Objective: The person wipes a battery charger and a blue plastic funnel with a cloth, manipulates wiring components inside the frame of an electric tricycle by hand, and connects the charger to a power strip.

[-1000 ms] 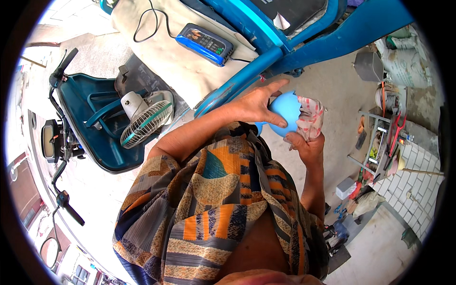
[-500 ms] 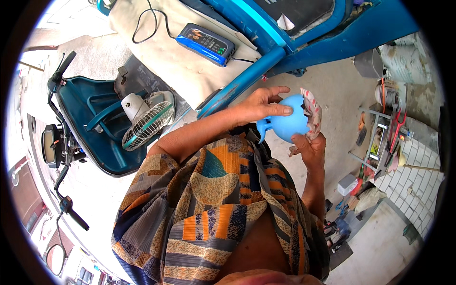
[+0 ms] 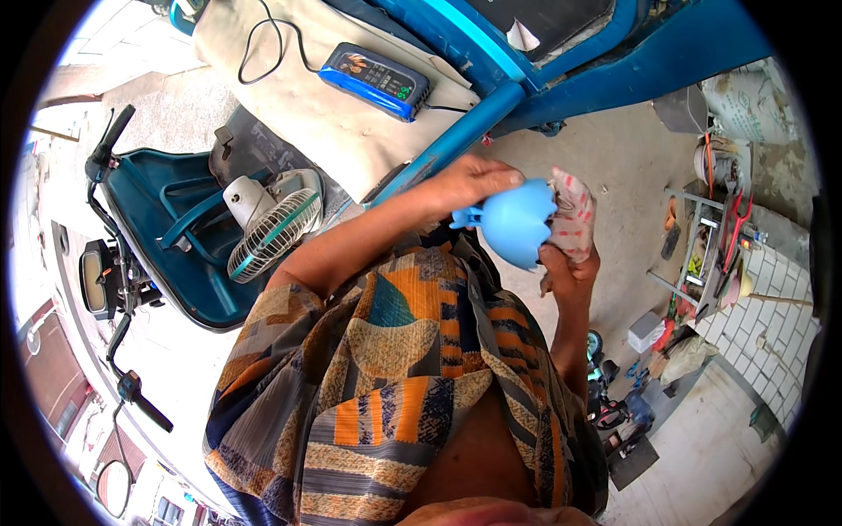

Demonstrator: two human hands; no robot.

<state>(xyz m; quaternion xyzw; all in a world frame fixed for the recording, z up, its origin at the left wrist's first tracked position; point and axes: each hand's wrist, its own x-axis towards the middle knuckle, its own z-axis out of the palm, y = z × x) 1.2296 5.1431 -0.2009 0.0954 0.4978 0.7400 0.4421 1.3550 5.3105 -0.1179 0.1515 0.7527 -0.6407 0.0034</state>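
Between my hands is a light-blue, rounded plastic bowl-like piece (image 3: 510,226) with a jagged, eggshell-like rim and a small protruding part on its left side. My left hand (image 3: 478,181) is closed on its upper edge, the thumb lying along the top. At its lower right, my right hand (image 3: 572,266) pinches the rim with the thumb. The same hand holds a pale cloth (image 3: 574,215) with red marks, bunched against the jagged opening. The inside of the blue piece is turned away from view.
A blue three-wheeled vehicle (image 3: 456,140) stands ahead, with a charger (image 3: 375,81) on its beige seat. A white fan (image 3: 276,230) rests on the teal footwell at left. To the right are a metal rack (image 3: 693,254), a grey bin (image 3: 681,110) and a small box (image 3: 645,333).
The blue piece has turned and shifted slightly left and down. My left hand has changed its hold toward the upper edge. More of the cloth now shows spread beside the rim.
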